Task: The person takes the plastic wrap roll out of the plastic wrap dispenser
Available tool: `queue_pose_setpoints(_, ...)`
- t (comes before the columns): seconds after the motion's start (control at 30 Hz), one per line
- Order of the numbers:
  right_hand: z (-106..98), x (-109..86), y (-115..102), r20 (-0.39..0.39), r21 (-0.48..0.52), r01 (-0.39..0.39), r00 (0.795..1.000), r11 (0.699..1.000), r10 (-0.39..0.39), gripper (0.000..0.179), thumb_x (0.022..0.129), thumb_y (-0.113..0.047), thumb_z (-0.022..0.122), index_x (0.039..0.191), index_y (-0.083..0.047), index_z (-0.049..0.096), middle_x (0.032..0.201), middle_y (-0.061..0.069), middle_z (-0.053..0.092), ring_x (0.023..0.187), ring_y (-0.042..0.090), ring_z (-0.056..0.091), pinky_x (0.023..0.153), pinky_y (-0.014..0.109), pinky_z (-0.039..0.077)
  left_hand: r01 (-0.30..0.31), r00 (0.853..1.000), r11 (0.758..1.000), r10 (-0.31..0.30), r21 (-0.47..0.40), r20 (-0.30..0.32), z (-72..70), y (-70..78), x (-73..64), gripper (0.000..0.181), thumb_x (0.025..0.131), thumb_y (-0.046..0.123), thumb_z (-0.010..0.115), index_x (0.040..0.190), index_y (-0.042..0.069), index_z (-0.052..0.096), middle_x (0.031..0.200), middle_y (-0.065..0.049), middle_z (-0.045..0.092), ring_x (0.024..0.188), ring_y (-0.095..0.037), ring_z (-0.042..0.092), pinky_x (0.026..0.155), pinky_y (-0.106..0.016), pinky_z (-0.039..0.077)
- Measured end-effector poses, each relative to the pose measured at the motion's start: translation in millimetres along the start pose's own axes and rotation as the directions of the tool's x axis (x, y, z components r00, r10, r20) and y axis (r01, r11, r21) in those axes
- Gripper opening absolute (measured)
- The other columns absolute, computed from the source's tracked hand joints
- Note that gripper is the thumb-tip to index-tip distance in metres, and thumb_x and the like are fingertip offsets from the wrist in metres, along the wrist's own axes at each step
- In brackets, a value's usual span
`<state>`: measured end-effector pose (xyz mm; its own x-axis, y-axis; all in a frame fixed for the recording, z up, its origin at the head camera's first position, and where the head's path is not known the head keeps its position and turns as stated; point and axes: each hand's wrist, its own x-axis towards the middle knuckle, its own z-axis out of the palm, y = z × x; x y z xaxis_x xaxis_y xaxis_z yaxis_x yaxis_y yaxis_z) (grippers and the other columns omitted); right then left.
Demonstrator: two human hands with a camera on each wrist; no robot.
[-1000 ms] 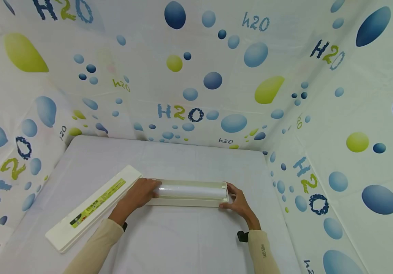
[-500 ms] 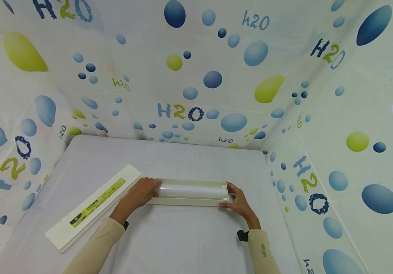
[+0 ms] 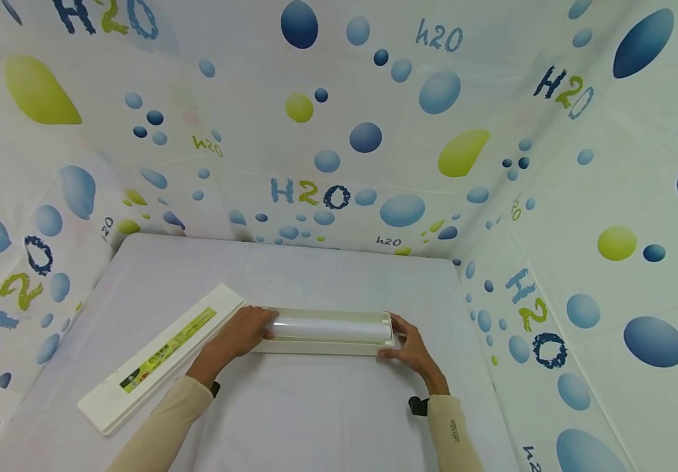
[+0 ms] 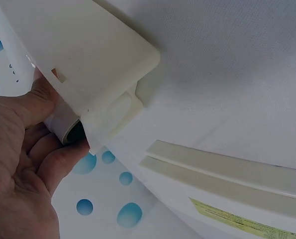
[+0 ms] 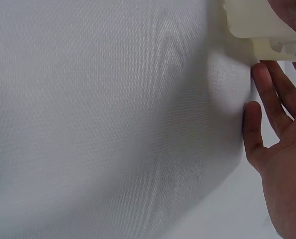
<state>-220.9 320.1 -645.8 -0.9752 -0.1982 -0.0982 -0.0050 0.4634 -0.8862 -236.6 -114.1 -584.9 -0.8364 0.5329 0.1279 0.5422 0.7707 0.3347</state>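
A long cream cling film dispenser box (image 3: 324, 349) lies lidless on the white-covered table, a shiny roll of cling film (image 3: 333, 326) along its inside. My left hand (image 3: 246, 331) is at the box's left end. From the left wrist view, its thumb and fingers curl round the end of the roll, whose hollow core shows beside the box's corner. At the opposite end, my right hand (image 3: 410, 344) grips the box between thumb and fingers. In the right wrist view only the box's end corner (image 5: 257, 20) shows, with several of the right hand's fingers below it.
The white lid (image 3: 103, 406) with a yellow-green label lies slantwise at the left, its far end close to my left hand. Walls of white cloth (image 3: 327, 78) printed with blue and green drops stand behind and on both sides of the table (image 3: 315, 419).
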Motion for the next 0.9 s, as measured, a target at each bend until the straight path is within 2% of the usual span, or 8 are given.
queue_pose_setpoints(0.17,-0.2,0.8,1.1,-0.004,0.013,0.012,1.0,1.0,-0.012,0.096,0.078,-0.01,0.097,0.161,-0.007,0.051,0.153,0.02,0.064,0.144,0.043,0.058,0.118,0.07,0.041,0.004,1.0,1.0,-0.004,-0.023,-0.013,-2.9,-1.3,-1.0,0.038,0.089,0.013,0.087,0.124,0.002,0.076,0.107,-0.012,0.082,0.086,-0.022,0.071,0.082,-0.044,0.058)
queue_pose_setpoints(0.43,-0.2,0.5,-0.7,-0.006,0.002,0.009,1.0,1.0,-0.009,0.095,0.079,-0.012,0.097,0.162,-0.007,0.051,0.152,0.018,0.065,0.142,0.04,0.059,0.119,0.069,0.042,-0.022,0.999,1.0,0.022,-0.01,-0.041,-8.8,-1.6,0.2,0.041,0.092,0.016,0.085,0.127,-0.001,0.074,0.109,-0.015,0.082,0.09,-0.028,0.074,0.086,-0.048,0.059)
queue_pose_setpoints(0.7,0.7,-1.3,-1.6,-0.012,0.016,-0.002,1.0,1.0,0.002,0.092,0.079,-0.012,0.097,0.16,-0.007,0.052,0.153,0.018,0.064,0.144,0.042,0.057,0.122,0.072,0.038,-0.022,0.997,1.0,0.022,-0.008,-0.071,-15.8,-1.3,7.0,0.044,0.093,0.017,0.084,0.13,-0.004,0.073,0.118,-0.018,0.081,0.098,-0.033,0.076,0.093,-0.052,0.06)
queue_pose_setpoints(0.9,2.6,-1.1,1.0,-0.005,-0.003,-0.015,1.0,1.0,0.015,0.098,0.08,-0.014,0.097,0.164,-0.007,0.047,0.159,0.02,0.06,0.148,0.044,0.054,0.123,0.07,0.039,-0.002,0.998,1.0,0.001,-0.025,-0.064,-22.7,-2.8,13.9,0.044,0.094,0.016,0.084,0.132,-0.004,0.073,0.115,-0.017,0.082,0.095,-0.031,0.075,0.096,-0.055,0.059)
